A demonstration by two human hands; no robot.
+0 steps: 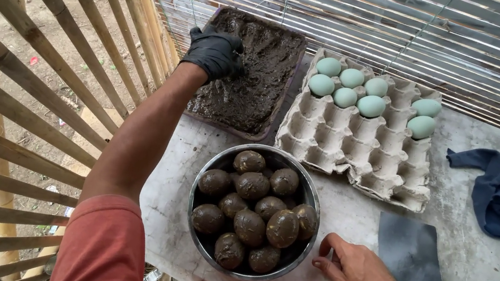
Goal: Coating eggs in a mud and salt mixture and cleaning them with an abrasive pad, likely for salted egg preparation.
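The gloved left hand (213, 54) is pressing into the dark mud tray (252, 75), its grip hidden, just behind the steel bowl (253, 213) of mud-coated eggs. The bare right hand (361, 280) is resting half-curled, holding nothing, beside the bowl. A grey egg carton (360, 143) is holding pale blue-green eggs (349, 86) beyond the bowl.

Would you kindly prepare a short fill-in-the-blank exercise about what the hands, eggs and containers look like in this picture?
1. The left hand, pressed into the tray of dark mud, wears a ____ glove.
2. The mud-coated eggs sit in a round ____ bowl.
3. The pale blue-green eggs rest in a grey cardboard egg ____.
4. The right hand is ____, resting on the table beside the bowl.

Missing words: black; metal; carton; bare
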